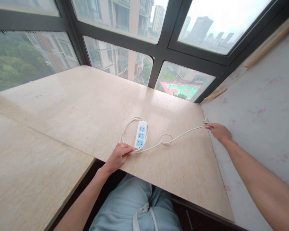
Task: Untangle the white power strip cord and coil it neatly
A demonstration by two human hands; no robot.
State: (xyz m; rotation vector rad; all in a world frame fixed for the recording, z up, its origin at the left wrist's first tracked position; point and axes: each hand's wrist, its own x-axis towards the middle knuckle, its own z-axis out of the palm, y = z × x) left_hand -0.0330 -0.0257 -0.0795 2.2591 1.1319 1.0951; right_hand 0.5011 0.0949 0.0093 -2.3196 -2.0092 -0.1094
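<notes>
A white power strip (141,134) with three blue sockets lies on the pale marble-patterned counter (106,99). Its white cord (180,134) loops around the strip, makes a small loop to the right, then runs to the wall side. My left hand (119,155), with a ring on one finger, is closed on the cord at the strip's lower end. Over by the wall, my right hand (219,131) pinches the cord's far end, pulling that stretch nearly straight. A small white plug (205,121) shows just beyond its fingertips.
Dark-framed windows (156,51) border the counter's far side. A flower-patterned wall (260,128) rises at the right, its covering peeling near the window. A second counter section (33,166) extends to the left. My legs are below the front edge, beside a dark drawer front (195,215).
</notes>
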